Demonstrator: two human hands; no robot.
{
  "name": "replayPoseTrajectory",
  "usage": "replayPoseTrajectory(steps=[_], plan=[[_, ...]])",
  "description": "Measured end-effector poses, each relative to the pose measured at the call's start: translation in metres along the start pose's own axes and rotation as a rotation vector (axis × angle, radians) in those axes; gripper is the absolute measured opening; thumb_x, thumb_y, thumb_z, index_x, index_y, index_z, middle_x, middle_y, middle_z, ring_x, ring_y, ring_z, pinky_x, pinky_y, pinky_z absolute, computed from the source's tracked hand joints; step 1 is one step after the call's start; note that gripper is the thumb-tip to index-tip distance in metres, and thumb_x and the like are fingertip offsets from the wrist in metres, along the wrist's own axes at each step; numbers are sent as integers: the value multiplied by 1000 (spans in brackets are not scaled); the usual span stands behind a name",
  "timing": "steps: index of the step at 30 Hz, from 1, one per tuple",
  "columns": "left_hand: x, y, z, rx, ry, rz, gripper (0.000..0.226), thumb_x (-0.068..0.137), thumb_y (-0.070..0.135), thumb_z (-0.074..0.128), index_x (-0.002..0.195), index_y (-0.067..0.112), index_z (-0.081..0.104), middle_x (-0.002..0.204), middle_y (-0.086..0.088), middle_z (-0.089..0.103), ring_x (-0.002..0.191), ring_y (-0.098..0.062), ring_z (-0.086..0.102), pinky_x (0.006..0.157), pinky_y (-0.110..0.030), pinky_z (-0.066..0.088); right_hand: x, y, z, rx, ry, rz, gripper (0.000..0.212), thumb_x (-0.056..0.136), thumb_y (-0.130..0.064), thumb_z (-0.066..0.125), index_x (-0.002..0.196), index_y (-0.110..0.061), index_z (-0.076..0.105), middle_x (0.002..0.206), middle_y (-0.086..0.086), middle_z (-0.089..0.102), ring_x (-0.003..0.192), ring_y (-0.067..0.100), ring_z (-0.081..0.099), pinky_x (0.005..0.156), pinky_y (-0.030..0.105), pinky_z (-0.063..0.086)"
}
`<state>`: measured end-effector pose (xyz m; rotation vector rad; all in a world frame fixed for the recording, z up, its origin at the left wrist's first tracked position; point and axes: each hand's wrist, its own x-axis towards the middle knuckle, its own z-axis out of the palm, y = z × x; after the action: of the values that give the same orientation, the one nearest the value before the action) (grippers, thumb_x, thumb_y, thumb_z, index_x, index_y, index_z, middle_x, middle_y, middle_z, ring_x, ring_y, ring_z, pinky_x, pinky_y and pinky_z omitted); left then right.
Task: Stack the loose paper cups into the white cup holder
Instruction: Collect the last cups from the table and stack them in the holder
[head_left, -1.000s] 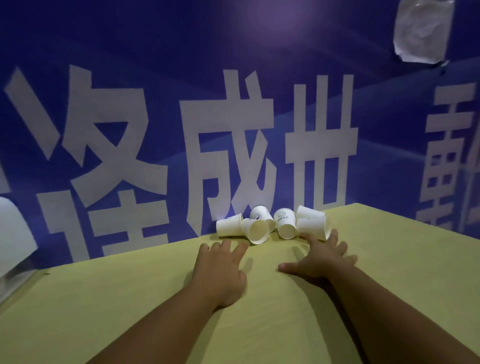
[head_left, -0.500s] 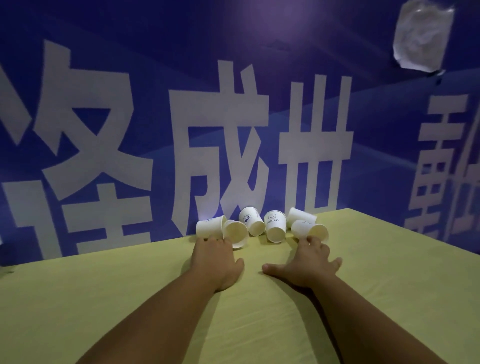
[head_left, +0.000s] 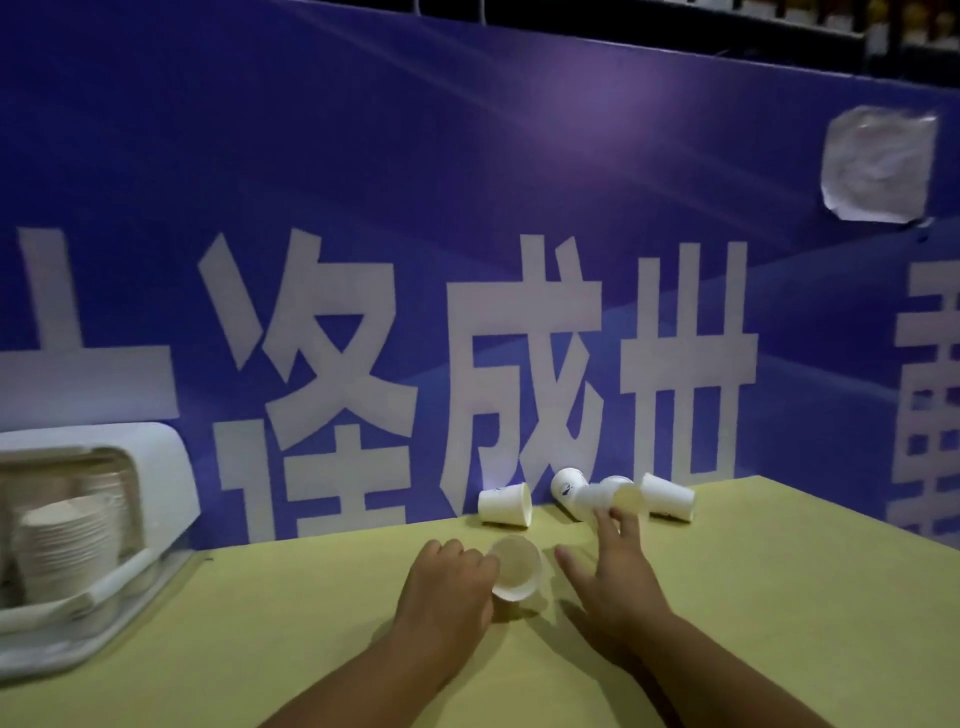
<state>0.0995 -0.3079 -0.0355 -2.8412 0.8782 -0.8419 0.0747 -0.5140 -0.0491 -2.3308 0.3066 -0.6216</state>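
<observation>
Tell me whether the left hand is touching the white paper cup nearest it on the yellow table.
Touching. The head view shows the left hand with fingers curled round the side of the white paper cup; no gap shows.

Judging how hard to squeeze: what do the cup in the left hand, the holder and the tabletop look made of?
Cup in the left hand: looks like thin paper, matte white, cream inside, thin rim. Holder: probably moulded plastic, smooth white with rounded corners; blurred, so unsure. Tabletop: matte yellow-green, no glare; cloth, paper or laminate, cannot tell.
</observation>
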Motion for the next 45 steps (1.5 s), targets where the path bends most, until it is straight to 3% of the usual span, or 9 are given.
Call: replayPoseTrajectory(steps=[2,6,13,20,23,31,36,41,45], plan=[[-19,-24,-11,-40,51,-71,18,100,40,52,112,28,61,107,6,66,92,-18,53,83,-33,40,-9,-27,11,94,-17,-31,81,92,-51,60,156,-33,14,161,-13,8,134,19,46,108,41,46],[-58,-70,-27,-124,135,-198,23,101,42,54,118,30,62,112,12,65,97,-12,54,87,-27,44,-26,-85,41,155,-36,-182,70,94,-50,58,154,-29,28,158,-7,25,134,15,44,105,33,47],[-111,-146,-40,-210,223,-457,25,101,43,56,125,36,57,121,16,63,103,-5,57,92,-21,49,-61,-178,112,314,-77,-290,42,94,-26,65,131,-34,48,130,-11,53,104,7,57,90,25,53],[-146,-231,-34,-190,428,-494,14,99,42,42,91,31,45,86,12,51,74,-12,46,63,-26,36,-73,-247,176,471,-36,-281,32,98,-16,59,122,-33,45,102,-15,58,95,10,61,80,25,52],[-152,-264,-39,-235,557,-503,12,99,40,48,93,29,46,88,10,51,73,-11,50,59,-23,42,-70,-274,200,543,-54,-262,17,98,-18,60,110,-29,58,105,-9,62,96,11,61,76,19,47],[-162,-327,-52,-305,977,-584,24,101,39,44,98,18,55,93,-1,56,80,-23,54,59,-40,53,-69,-338,227,731,19,-327,8,99,-24,58,105,-28,61,108,-4,61,97,13,58,81,28,53],[-168,-357,-69,-214,922,-674,19,103,25,50,105,14,65,103,-1,63,86,-21,57,63,-29,42,-61,-385,231,766,78,-408,13,96,-21,64,101,-32,60,110,-14,58,99,9,59,81,21,52],[-180,-368,-64,-78,717,-719,15,101,20,51,104,16,65,102,0,60,91,-24,56,65,-37,49,-58,-405,241,817,81,-355,12,94,-22,66,106,-23,69,118,-10,57,109,13,59,94,34,54],[-174,-367,-75,70,581,-753,14,101,19,48,102,17,61,104,-2,53,93,-23,48,65,-36,39,-54,-403,240,765,64,-432,11,93,-21,68,104,-22,71,123,-11,51,114,12,55,94,29,52]])
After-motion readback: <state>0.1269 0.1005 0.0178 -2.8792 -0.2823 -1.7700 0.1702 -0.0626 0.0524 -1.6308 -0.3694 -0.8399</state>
